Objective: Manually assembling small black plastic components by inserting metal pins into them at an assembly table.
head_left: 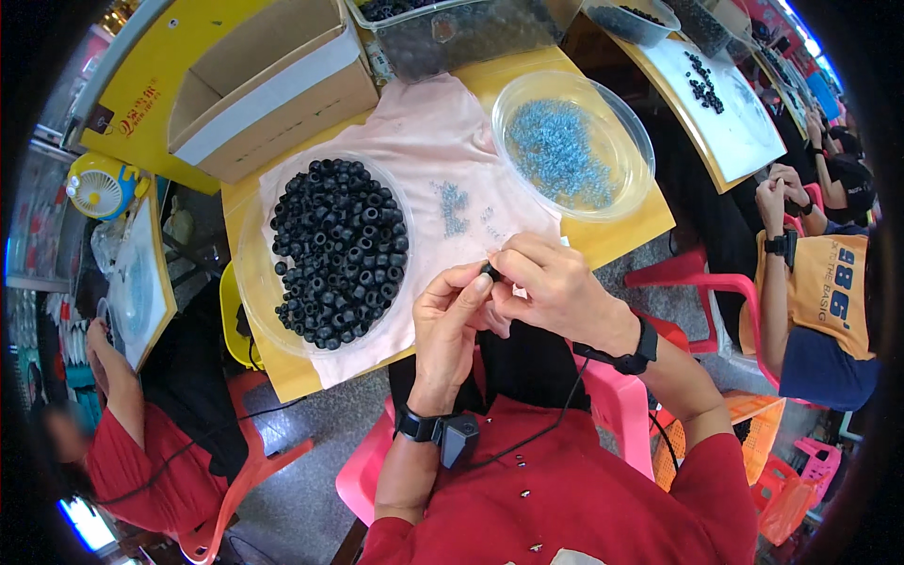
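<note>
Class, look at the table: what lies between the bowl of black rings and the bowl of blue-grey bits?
In the head view, pink cloth lies between the bowl of black rings and the bowl of blue-grey bits, with a small scatter of blue-grey bits on it.

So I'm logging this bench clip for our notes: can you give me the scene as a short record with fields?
setting: yellow table with a pink cloth spread over it
left hand: pinches a small black ring at the fingertips
right hand: fingertips meet the same ring from the other side
left dish: clear, piled with black rings
right dish: clear, holds small blue-grey parts
loose on cloth: a few blue-grey parts
behind: open cardboard box
</note>
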The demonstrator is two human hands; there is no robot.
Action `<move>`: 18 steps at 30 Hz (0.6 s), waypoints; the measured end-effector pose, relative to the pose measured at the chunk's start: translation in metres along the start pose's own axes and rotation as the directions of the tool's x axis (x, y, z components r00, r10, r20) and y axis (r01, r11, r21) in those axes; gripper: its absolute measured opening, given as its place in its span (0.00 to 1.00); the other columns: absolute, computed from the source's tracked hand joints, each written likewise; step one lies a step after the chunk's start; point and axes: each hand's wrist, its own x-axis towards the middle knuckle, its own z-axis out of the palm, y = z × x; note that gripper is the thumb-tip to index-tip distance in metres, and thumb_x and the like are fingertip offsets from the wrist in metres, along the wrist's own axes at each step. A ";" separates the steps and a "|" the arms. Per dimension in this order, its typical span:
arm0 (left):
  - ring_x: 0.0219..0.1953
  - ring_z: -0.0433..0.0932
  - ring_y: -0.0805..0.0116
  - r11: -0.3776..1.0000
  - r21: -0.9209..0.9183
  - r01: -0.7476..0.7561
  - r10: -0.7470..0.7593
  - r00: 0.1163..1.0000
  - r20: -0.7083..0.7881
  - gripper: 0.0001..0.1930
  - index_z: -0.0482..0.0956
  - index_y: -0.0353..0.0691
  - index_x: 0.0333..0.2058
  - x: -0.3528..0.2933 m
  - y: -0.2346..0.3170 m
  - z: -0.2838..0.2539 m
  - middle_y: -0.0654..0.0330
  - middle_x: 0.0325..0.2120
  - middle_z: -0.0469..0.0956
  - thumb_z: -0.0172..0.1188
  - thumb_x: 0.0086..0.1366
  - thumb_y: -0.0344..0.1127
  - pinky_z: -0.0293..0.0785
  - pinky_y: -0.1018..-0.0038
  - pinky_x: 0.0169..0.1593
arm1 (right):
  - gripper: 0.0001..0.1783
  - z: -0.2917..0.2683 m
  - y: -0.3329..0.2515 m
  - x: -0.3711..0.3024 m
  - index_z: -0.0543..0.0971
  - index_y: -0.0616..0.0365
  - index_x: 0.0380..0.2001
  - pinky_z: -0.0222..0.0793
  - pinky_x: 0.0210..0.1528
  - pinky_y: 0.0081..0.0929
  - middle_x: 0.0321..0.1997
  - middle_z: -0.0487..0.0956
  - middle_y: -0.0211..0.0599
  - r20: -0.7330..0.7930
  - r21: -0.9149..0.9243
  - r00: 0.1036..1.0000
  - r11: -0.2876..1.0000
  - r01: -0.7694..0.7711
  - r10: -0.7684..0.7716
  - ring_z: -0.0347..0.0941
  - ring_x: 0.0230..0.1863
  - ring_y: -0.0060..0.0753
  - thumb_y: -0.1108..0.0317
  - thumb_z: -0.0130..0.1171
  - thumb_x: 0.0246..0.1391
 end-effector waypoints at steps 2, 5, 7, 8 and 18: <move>0.23 0.80 0.70 1.000 -0.005 -0.014 0.014 1.000 -0.011 0.10 0.76 0.31 0.44 0.000 0.001 0.001 0.53 0.33 0.81 0.57 0.67 0.29 0.79 0.73 0.25 | 0.11 0.000 0.000 0.002 0.70 0.61 0.29 0.71 0.32 0.36 0.28 0.70 0.40 -0.006 -0.001 1.000 1.000 -0.003 0.003 0.73 0.31 0.44 0.76 0.60 0.39; 0.27 0.81 0.70 0.998 -0.037 -0.047 0.047 0.999 -0.011 0.10 0.75 0.32 0.45 0.000 0.004 0.005 0.52 0.35 0.81 0.56 0.68 0.30 0.80 0.73 0.26 | 0.10 -0.002 0.000 0.005 0.71 0.60 0.29 0.71 0.32 0.35 0.28 0.71 0.40 0.000 -0.002 1.000 1.000 -0.015 0.015 0.73 0.32 0.43 0.75 0.60 0.40; 0.30 0.82 0.69 0.995 -0.078 -0.060 0.063 0.998 0.032 0.11 0.75 0.33 0.46 -0.002 0.006 0.008 0.52 0.36 0.81 0.56 0.68 0.30 0.80 0.74 0.28 | 0.10 -0.007 0.000 0.007 0.71 0.60 0.29 0.71 0.32 0.35 0.27 0.71 0.39 0.011 -0.033 1.000 0.999 0.011 -0.011 0.73 0.32 0.42 0.74 0.60 0.41; 0.31 0.81 0.70 0.995 -0.068 -0.076 0.075 0.997 -0.003 0.11 0.75 0.33 0.46 -0.003 0.008 0.012 0.52 0.36 0.81 0.56 0.68 0.30 0.80 0.75 0.29 | 0.10 -0.009 -0.001 0.008 0.71 0.60 0.29 0.71 0.32 0.35 0.27 0.71 0.39 0.000 -0.051 1.000 0.998 0.028 -0.029 0.73 0.32 0.42 0.73 0.60 0.42; 0.33 0.79 0.76 0.957 0.251 -0.146 0.162 0.986 -0.045 0.06 0.79 0.33 0.39 -0.005 0.009 0.012 0.59 0.32 0.82 0.60 0.65 0.27 0.76 0.82 0.35 | 0.13 -0.017 -0.010 0.004 0.74 0.57 0.33 0.74 0.31 0.29 0.31 0.75 0.34 0.039 -0.135 0.996 0.987 0.087 -0.083 0.77 0.34 0.35 0.70 0.65 0.41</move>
